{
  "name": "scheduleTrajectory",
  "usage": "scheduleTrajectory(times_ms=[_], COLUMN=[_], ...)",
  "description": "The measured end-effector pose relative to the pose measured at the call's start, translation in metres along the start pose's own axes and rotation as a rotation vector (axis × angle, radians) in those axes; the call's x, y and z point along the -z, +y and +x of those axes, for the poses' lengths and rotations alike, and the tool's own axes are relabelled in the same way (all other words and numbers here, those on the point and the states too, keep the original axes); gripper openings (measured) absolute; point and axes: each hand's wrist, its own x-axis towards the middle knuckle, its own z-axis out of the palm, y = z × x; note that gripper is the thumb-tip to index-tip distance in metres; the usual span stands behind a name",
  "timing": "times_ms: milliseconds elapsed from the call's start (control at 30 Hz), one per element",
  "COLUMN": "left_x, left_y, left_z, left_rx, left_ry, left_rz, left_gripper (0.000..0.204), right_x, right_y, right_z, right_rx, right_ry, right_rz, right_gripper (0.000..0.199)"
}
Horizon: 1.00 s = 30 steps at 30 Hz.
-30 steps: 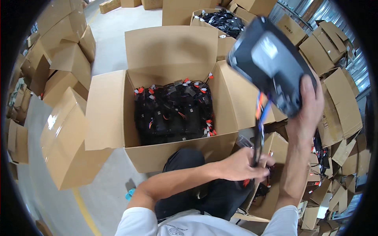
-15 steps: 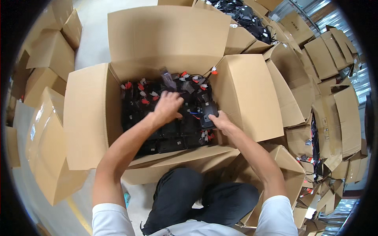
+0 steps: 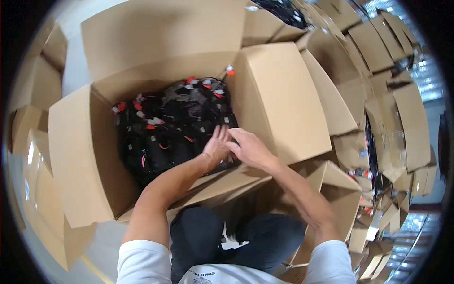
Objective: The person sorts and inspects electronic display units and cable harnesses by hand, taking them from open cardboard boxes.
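- Black devices (image 3: 175, 128), a dense load of dark units with red, white and orange connectors and thin wires, fill the large open carton (image 3: 75, 156) that stands on the floor (image 3: 71, 71) in front of me.
- Left hand (image 3: 217, 144): palm down, fingers extended, resting on the top layer at the carton's near right corner. This grip is released; I see nothing enclosed in it.
- Right hand (image 3: 250, 149): lying just beside the left, touching it at the fingers, over the same corner and against the inner face of the right flap (image 3: 279, 99). Its fingertips are hidden behind the left hand, so I cannot tell whether this grip clasps anything.
- Step in hand, as I judge it: settling or sorting the units at that corner, not lifting one out.
- Next move, as I judge it: it calls for a clear hold on one unit, with care for the loose wires, which could snag on neighbouring units.
- Surroundings: all four flaps stand open. Many more cartons (image 3: 392, 61), some open, crowd the floor to the right and behind; another holding dark items (image 3: 279, 7) sits at the far edge. Flattened or closed boxes (image 3: 33, 94) lie along the left.
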Motion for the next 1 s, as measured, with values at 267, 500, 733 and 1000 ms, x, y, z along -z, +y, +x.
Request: scheduleTrajectory(times_ms=[267, 500, 733, 1000], left_x=[0.083, 0.140, 0.211, 0.276], left_y=[-0.024, -0.094, -0.070, 0.039], left_z=[-0.012, -0.095, -0.162, -0.121], left_rx=[-0.001, 0.384, 0.362, 0.257], left_ry=[-0.024, -0.020, 0.050, 0.167], left_rz=[-0.453, -0.580, -0.662, -0.606], left_gripper=[0.089, 0.046, 0.040, 0.037], right_x=[0.133, 0.010, -0.094, -0.091], right_y=[0.034, 0.212, 0.225, 0.262], right_z=[-0.261, -0.459, -0.458, -0.477], right_rx=[-0.358, -0.850, -0.524, -0.556], right_ry=[0.579, -0.015, -0.136, 0.143], right_rz=[0.110, 0.133, -0.596, -0.435], right_gripper=[0.029, 0.026, 0.019, 0.015])
